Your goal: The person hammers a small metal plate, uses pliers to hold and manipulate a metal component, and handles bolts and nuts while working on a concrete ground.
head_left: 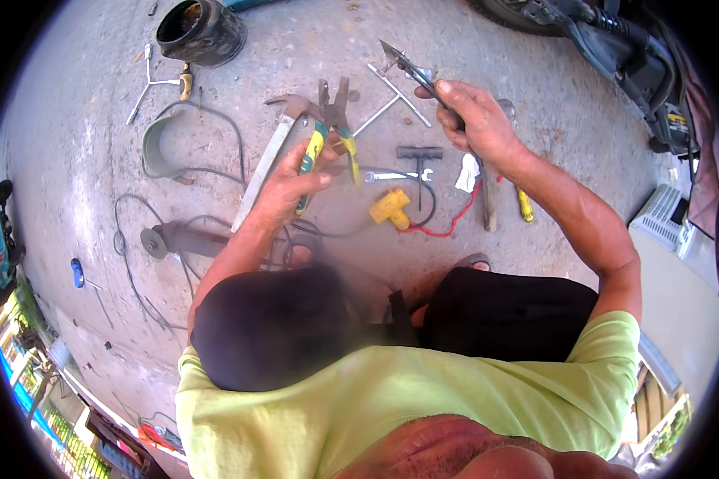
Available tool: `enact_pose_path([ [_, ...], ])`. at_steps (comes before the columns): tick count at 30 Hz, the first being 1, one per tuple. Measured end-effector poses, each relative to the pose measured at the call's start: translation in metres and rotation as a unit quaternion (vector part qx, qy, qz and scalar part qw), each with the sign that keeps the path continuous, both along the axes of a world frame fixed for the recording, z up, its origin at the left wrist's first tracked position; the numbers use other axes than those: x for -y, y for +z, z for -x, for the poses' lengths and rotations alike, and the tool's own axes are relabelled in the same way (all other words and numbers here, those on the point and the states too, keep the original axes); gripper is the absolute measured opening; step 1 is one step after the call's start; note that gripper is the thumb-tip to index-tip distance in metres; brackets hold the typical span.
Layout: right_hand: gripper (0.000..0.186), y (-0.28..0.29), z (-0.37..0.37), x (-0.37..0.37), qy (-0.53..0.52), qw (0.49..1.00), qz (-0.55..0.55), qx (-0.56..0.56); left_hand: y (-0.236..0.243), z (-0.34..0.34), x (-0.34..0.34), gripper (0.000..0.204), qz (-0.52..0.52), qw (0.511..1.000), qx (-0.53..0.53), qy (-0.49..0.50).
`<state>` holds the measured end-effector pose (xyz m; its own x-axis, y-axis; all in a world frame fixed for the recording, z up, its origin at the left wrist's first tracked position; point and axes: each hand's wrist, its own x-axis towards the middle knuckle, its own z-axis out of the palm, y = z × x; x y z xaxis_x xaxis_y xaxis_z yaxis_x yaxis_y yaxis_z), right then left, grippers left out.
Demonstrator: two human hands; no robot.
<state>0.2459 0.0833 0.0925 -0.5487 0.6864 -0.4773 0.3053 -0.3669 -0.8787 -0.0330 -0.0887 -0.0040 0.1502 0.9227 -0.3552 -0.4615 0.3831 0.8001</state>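
My left hand point(291, 188), left of centre, is closed around the yellow-and-green handle of pliers point(339, 120), their dark jaws spread and pointing away from me. A claw hammer point(268, 160) with a long grey handle runs beside that hand; whether it touches the fingers I cannot tell. Farther right, my right hand point(479, 120) is raised and grips a dark tool with a pointed flat blade point(403, 60). The blade points to the far left, and my fingers hide its other end. Just beyond it, a silver T-shaped wrench point(393, 100) lies on the concrete.
Between my hands lie a black T-handle tool point(420, 153), a spanner point(391, 176), a yellow plug adaptor point(390, 207) and a wooden handle point(490, 199). An angle grinder point(184, 239) and looping cords lie left. A black bucket point(216, 36) and a motorcycle point(607, 48) stand at the back.
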Motion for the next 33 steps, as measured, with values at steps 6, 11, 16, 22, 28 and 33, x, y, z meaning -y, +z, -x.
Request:
enact_pose_path([
  [6, 0.054, 0.006, 0.011, 0.003, -0.015, 1.000, 0.021, -0.018, 0.003, -0.034, -0.013, 0.053, -0.007, 0.994, 0.105, -0.009],
  [11, 0.051, 0.000, 0.016, 0.004, -0.004, 1.000, 0.004, -0.014, 0.012, -0.037, -0.021, 0.049, -0.041, 0.998, 0.049, -0.005],
  [16, 0.050, -0.003, 0.014, 0.003, -0.004, 1.000, 0.009, -0.015, 0.015, -0.039, -0.023, 0.048, -0.063, 0.998, -0.013, 0.002],
  [22, 0.050, -0.003, 0.011, 0.004, -0.008, 1.000, -0.010, 0.007, 0.016, -0.043, -0.023, 0.048, -0.065, 0.987, -0.150, -0.005],
  [28, 0.049, -0.005, 0.010, 0.007, -0.020, 1.000, 0.015, 0.009, -0.001, -0.041, -0.023, 0.057, -0.112, 0.940, -0.321, 0.033],
  [33, 0.047, -0.005, 0.014, 0.008, -0.027, 0.999, 0.009, 0.034, -0.005, -0.042, -0.026, 0.067, -0.089, 0.940, -0.324, 0.063],
])
